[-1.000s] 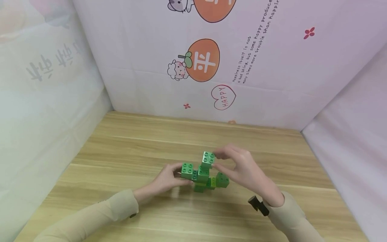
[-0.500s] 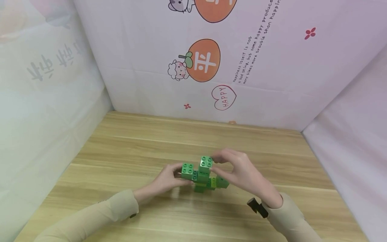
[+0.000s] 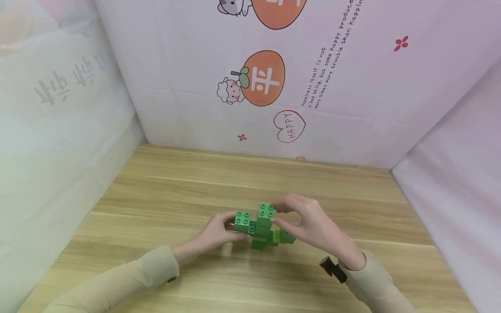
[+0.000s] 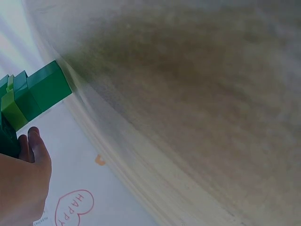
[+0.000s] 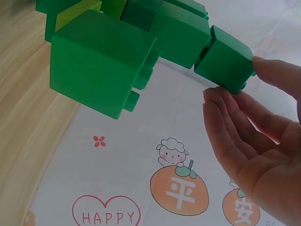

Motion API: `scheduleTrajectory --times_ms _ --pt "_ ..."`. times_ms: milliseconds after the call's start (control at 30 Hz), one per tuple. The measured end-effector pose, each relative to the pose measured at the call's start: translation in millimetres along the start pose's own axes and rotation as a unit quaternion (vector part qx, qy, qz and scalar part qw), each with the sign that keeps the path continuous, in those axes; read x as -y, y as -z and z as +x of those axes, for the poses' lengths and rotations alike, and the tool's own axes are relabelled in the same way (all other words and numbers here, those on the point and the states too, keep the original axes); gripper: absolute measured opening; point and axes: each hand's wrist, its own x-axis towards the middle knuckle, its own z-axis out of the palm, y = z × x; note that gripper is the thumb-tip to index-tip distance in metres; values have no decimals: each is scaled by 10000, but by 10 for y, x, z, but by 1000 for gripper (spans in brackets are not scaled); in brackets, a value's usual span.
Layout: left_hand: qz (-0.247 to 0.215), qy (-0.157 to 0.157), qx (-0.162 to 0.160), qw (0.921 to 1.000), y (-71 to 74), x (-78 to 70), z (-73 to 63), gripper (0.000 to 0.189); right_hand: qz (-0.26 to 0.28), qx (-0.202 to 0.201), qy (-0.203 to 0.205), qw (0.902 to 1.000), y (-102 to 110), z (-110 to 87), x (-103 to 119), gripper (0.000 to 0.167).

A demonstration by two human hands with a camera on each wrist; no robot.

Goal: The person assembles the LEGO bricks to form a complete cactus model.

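A green toy-brick build (image 3: pixel 258 243) stands on the wooden table, with yellow-green bricks among its green ones. Its left-side green brick (image 3: pixel 242 222) is gripped between the thumb and fingers of my left hand (image 3: pixel 215 231). My right hand (image 3: pixel 313 219) pinches the uppermost square green brick (image 3: pixel 266 212) from its right side. That brick (image 5: pixel 225 59) sits at the studs of the brick below, a thin gap showing between them in the right wrist view. A larger green end brick (image 5: pixel 99 61) juts out with its studs facing sideways. In the left wrist view, fingers (image 4: pixel 37 146) curl beside the green bricks (image 4: pixel 44 89).
The wooden table (image 3: pixel 164 191) meets a printed white cloth wall (image 3: pixel 188 108) behind. Plain cloth walls (image 3: pixel 450 165) rise on both sides. A black strap piece (image 3: pixel 332 268) sticks out at the right wrist.
My right hand has moved slightly left and down, bringing the pinched green brick from above right onto the brick beneath it. My left hand has kept its grip in place.
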Motion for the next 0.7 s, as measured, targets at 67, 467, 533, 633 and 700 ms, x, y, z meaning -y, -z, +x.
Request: scheduleTrajectory --times_ms 67,467,533,633,700 --pt "8 27 -5 10000 -3 -1 1 47 36 34 4 10000 0 -1 6 26" --pt "28 326 -65 9994 -15 -27 -15 49 -61 4 -67 10000 -17 7 29 24" --pt "23 330 -64 9994 -15 -24 -14 48 -46 16 -100 9999 -21 12 37 24" --pt "40 317 -74 9995 -13 -29 -17 48 14 44 -137 9999 -27 18 49 24" --pt "44 319 -81 9994 -13 -31 -14 47 68 55 -111 9999 -31 21 49 25"
